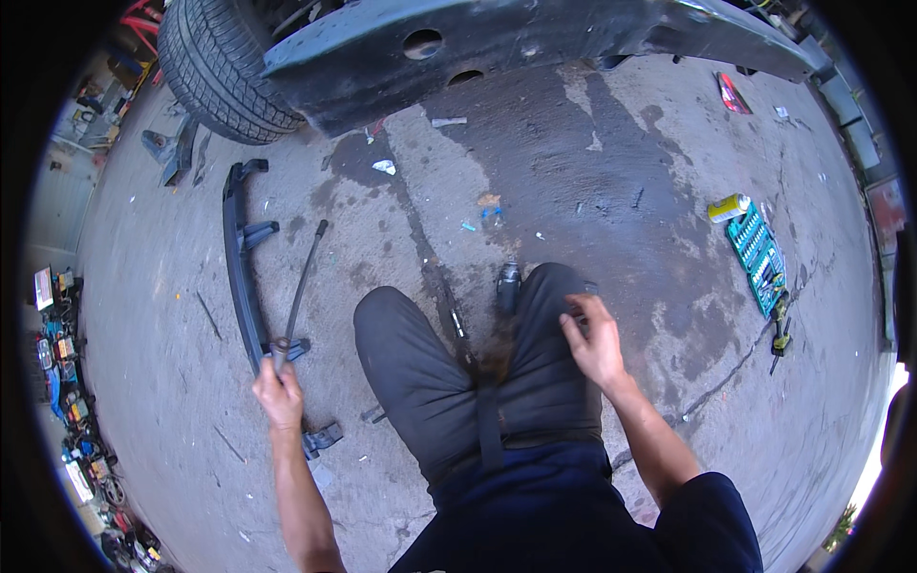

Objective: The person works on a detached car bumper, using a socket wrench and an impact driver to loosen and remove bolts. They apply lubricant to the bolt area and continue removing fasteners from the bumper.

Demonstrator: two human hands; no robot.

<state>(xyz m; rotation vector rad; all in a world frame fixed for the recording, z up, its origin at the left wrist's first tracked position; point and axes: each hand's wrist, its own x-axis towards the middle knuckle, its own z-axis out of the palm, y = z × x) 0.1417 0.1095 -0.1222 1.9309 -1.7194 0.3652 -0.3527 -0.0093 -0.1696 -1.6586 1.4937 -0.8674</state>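
Long bar (303, 286), left fingers (268, 384); rail (242, 272) left, open floor (346, 246) right.

I see a long, slim bar (304, 286), straight and dark, held out to the person's left. A thicker, grey, metallic end sits in the left fingers (284, 384), which are closed around it; that part is slightly blurred. From there the shaft points away from the body, slanting a little rightward, to a short, thicker black tip. I cannot tell whether that tip touches the floor.
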